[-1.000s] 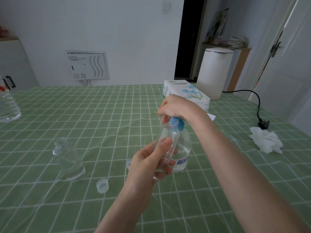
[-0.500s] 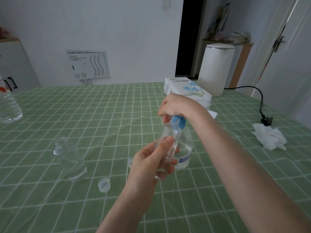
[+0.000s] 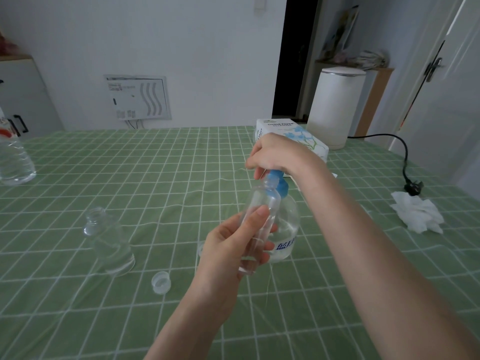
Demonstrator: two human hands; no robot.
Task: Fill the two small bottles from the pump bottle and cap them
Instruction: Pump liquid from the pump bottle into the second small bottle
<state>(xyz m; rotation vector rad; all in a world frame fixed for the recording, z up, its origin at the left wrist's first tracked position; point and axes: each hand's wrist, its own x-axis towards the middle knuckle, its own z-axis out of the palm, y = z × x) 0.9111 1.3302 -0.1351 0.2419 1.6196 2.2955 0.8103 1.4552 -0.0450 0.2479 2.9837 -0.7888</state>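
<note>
My left hand (image 3: 228, 253) grips a small clear bottle (image 3: 259, 219) and holds it tilted, its open mouth up against the blue pump head (image 3: 279, 184) of the round clear pump bottle (image 3: 287, 229). My right hand (image 3: 278, 154) covers the pump top, fingers curled round it. The pump bottle stands on the green checked tablecloth (image 3: 181, 178) and holds clear liquid low down. A second small clear bottle (image 3: 109, 242) stands uncapped at the left. One clear cap (image 3: 161, 281) lies in front of it; another cap (image 3: 201, 248) peeks out behind my left hand.
A large water bottle (image 3: 14, 157) stands at the left edge. A tissue box (image 3: 285, 133) lies behind my right hand, and a white bin (image 3: 335, 105) beyond it. A crumpled tissue (image 3: 418, 215) and a black plug with cord (image 3: 413, 187) lie at the right.
Both hands hold their grips; the small bottle stays at the pump spout. Only the view has shifted slightly.
</note>
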